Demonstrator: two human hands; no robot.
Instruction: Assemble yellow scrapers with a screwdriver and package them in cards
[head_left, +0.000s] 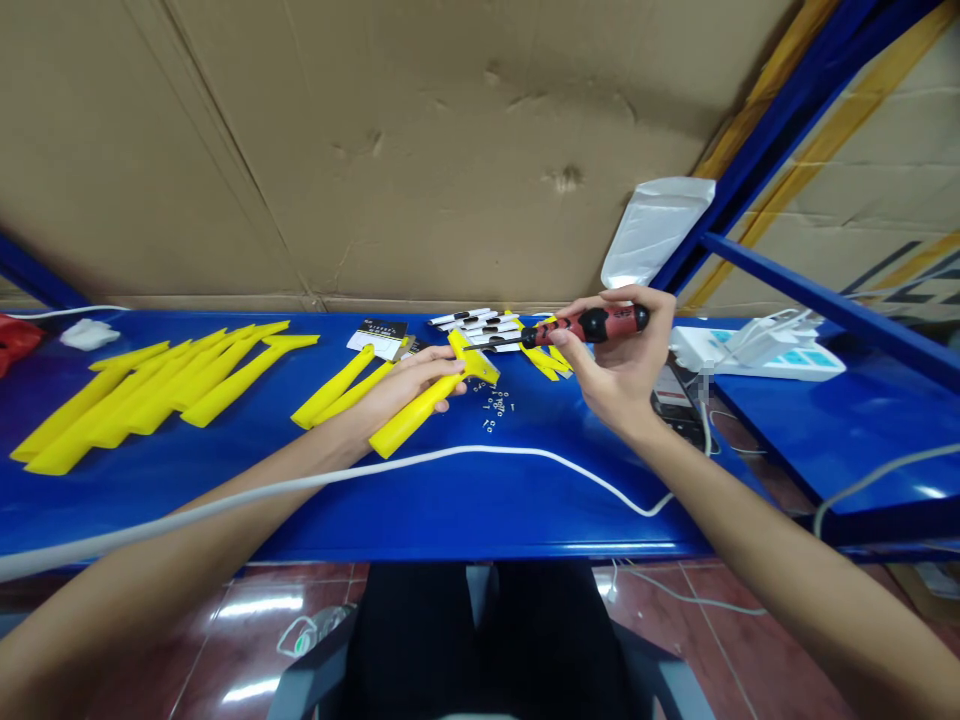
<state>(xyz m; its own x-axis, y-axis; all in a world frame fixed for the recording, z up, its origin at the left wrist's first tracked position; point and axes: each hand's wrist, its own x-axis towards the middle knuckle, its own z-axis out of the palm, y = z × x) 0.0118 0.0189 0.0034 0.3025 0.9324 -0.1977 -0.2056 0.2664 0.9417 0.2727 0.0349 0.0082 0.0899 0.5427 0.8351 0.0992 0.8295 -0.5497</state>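
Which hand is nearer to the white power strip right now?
Right. The right hand, holding the screwdriver, is just to the left of the white power strip; the left hand, holding a yellow tool, is much farther left.

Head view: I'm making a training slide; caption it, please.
Left hand grips a yellow T-shaped piece; right hand points a red-and-black screwdriver at its head.

Left hand (426,378) curled; right hand (628,372) curled, higher.
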